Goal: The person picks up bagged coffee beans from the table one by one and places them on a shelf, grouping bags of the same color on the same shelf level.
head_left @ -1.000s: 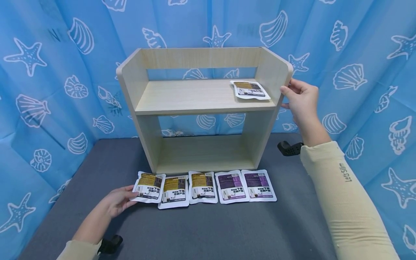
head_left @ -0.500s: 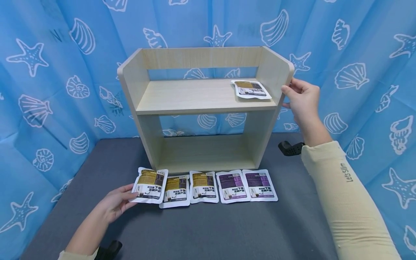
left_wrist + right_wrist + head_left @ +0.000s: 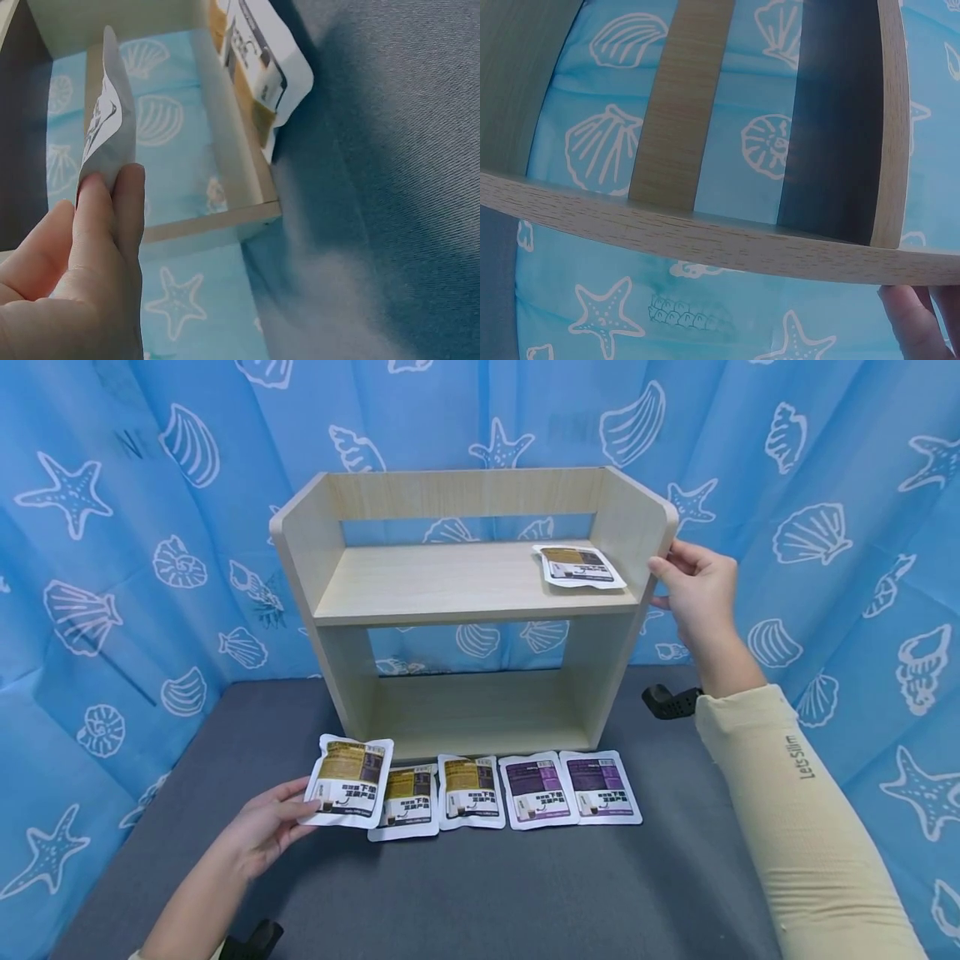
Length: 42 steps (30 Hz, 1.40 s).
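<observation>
My left hand [image 3: 266, 827] pinches the lower left edge of a brown-and-white pouch [image 3: 349, 781], which is raised off the table and tilted. In the left wrist view this pouch [image 3: 112, 112] appears edge-on between thumb and fingers. My right hand [image 3: 697, 585] grips the right side panel of a wooden two-tier shelf [image 3: 472, 610]; fingertips [image 3: 911, 315] show at the panel's edge in the right wrist view. Another brown pouch [image 3: 580, 567] lies at the right end of the upper tier.
Before the shelf, two brown pouches, one partly covered [image 3: 407, 800] and one beside it [image 3: 471, 792], lie in a row with two purple pouches [image 3: 536, 789] [image 3: 600, 787]. A dark grey cloth [image 3: 480, 893] covers the table. Blue shell-print curtain [image 3: 187, 568] hangs behind.
My left hand has lifted the brown pouch from the table and tilted it up toward the shelf, slightly rightward. The right hand has stayed on the shelf's side panel.
</observation>
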### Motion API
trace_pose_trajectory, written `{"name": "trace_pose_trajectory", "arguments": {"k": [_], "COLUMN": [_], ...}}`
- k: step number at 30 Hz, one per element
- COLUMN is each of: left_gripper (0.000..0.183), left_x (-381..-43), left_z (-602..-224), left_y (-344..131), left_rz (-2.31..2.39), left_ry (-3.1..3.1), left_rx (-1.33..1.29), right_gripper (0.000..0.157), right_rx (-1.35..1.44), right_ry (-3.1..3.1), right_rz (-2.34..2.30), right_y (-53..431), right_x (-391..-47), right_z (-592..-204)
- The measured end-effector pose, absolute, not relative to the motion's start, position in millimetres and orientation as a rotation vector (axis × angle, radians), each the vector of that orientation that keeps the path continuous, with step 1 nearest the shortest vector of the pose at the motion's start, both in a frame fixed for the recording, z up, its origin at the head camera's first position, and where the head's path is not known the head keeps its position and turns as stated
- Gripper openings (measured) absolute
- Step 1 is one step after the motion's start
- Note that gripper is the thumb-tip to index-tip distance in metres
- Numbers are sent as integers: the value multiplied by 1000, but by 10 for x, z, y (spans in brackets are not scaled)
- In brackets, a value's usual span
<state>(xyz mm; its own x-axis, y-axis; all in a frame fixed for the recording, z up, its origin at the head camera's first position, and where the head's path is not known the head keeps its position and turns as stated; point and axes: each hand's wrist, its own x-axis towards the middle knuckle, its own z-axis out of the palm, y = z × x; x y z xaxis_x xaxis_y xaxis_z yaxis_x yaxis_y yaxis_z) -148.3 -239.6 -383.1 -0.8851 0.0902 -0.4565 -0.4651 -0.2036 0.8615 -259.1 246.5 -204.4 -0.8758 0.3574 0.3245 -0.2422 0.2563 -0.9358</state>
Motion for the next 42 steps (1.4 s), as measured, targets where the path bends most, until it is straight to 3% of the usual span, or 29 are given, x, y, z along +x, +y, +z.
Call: {"name": "trace_pose_trajectory", "arguments": {"k": [42], "left_gripper": [70], "left_x": [-1368], "left_z": [-3190], "left_y": [-2149], "left_rz": [2156], "left_ry": [1741], "left_rx": [-230], "right_gripper": [43], "right_rx": [-125], "right_ry": [-2069], "right_rz": [1653], "right_y": [2474], "right_x": [-2615], "right_z": [-2065]}}
